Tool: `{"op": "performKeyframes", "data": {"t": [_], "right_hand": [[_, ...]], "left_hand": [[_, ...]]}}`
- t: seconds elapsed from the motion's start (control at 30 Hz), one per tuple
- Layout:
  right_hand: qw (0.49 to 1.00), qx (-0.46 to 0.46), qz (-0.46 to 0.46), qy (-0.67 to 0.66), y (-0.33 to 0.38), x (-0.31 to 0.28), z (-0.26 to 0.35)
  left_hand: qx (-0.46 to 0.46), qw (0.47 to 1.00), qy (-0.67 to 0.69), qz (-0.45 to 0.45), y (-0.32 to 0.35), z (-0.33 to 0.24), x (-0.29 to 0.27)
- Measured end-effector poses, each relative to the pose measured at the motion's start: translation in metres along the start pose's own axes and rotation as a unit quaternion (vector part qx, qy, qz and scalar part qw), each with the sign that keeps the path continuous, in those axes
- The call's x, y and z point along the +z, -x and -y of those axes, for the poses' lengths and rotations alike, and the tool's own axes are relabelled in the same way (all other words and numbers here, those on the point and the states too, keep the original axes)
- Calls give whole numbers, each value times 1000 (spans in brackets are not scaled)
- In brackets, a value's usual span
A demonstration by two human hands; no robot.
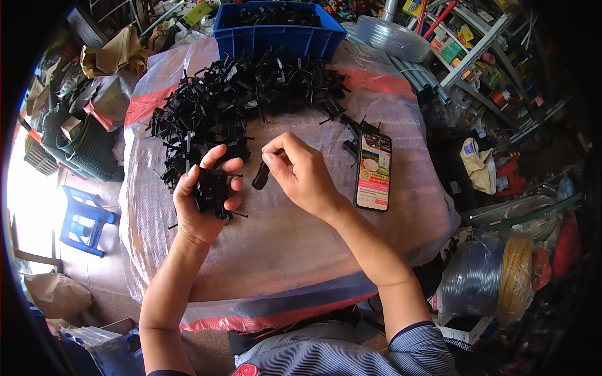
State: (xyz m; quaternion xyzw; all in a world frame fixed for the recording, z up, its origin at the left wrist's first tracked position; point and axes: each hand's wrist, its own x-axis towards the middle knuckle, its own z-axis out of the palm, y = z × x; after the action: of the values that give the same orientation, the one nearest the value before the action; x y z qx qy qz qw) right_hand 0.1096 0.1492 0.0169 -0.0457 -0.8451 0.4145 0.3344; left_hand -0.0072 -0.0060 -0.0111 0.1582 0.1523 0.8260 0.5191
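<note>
One slim, black, blocky piece [259, 177] hangs from the right grip [304, 174].

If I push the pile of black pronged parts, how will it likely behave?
The pile of black pronged parts may drag as a tangle, since it looks spiky and interlocked. One part seems light: the right grip pinches it.

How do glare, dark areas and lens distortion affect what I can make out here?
Head view: glare whites out the far left, beside the blue stool; head view: the piled black parts merge into dark clumps; head view: the sheet has bowed edges, and the picture's corners go black; head view: left hand and right hand have clear outlines.
</note>
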Motion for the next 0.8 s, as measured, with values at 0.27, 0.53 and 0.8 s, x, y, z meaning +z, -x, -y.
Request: {"op": "performKeyframes", "data": {"t": [0.27,0.53,0.8], "right_hand": [[984,-102,-129,-75,16,8,3],[974,-156,-109,-120,22,12,9],[987,-26,-24,-154,16,-6,15]], "left_hand": [[-138,968,-189,-90,7,18,13],[-119,966,-224,-55,11,16,11],[-31,922,-352,-159,7,17,20]]}}
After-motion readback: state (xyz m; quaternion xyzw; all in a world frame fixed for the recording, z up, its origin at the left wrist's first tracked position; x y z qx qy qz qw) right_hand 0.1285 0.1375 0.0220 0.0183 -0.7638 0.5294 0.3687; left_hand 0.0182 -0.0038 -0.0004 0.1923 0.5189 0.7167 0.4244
